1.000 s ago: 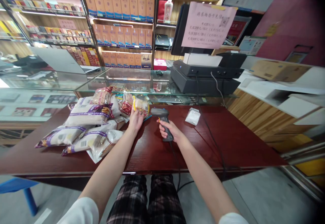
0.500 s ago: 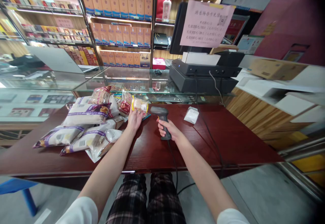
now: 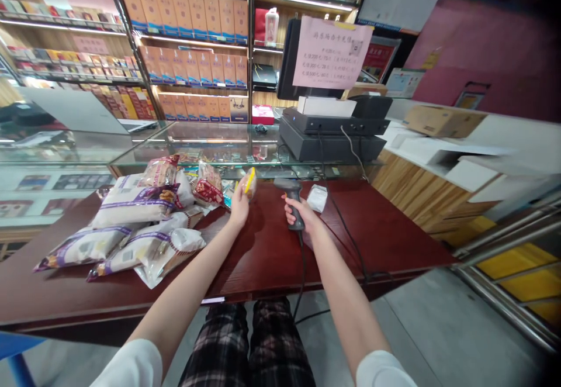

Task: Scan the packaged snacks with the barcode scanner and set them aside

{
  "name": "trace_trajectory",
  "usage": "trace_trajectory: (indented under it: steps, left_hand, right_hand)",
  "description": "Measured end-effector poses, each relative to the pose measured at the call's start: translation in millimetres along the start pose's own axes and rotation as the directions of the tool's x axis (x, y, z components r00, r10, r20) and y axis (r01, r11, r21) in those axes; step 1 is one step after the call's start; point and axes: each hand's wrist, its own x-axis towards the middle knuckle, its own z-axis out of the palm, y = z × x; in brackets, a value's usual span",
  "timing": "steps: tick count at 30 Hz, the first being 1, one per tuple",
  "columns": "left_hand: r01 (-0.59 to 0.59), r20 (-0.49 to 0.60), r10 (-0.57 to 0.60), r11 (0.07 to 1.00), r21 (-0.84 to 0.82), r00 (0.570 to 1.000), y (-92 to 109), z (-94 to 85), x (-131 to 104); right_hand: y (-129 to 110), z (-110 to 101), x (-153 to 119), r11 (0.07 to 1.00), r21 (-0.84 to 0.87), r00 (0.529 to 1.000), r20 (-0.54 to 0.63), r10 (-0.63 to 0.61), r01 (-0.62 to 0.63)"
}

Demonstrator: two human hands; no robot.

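Note:
My left hand is closed on a small yellow-edged snack packet, tilted up above the table; the hand covers part of it. My right hand grips the handle of a dark barcode scanner, whose head points left toward the packet. A pile of bagged food lies left of my left hand: white bags with purple bands, a red-and-clear packet and others. A small white packet rests on the table just right of the scanner.
The dark red table carries the scanner's cable. Behind it stand a glass counter, a till with a monitor and shelves of orange boxes. A cardboard box sits on a side cabinet at right.
My left hand has lifted the yellow-edged packet from beside the pile and turned it on edge. The scanner has shifted slightly, nearer the white packet. The whole view has moved a little.

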Motion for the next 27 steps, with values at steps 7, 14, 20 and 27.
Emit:
trace_trajectory:
  steps: [7,14,20,27]
  left_hand:
    - [0.098,0.011,-0.1,0.988,0.122,0.995,-35,66.6,-4]
    - [0.039,0.156,-0.071,0.98,0.197,0.985,-53,122.9,-37]
    - [-0.073,0.342,-0.095,0.892,0.447,0.935,-59,152.4,-56]
    - [-0.286,0.42,-0.14,0.54,0.791,0.897,-46,144.8,-76]
  right_hand:
    - [-11,-68,-35,0.987,-0.139,0.97,-0.217,-0.113,0.084]
    - [-16,-112,-65,0.978,-0.127,0.92,-0.337,-0.201,0.167]
    - [-20,-128,-75,0.976,-0.103,0.906,-0.363,-0.219,0.194]
    - [-14,-130,-73,0.973,-0.052,0.903,-0.364,-0.229,0.226]
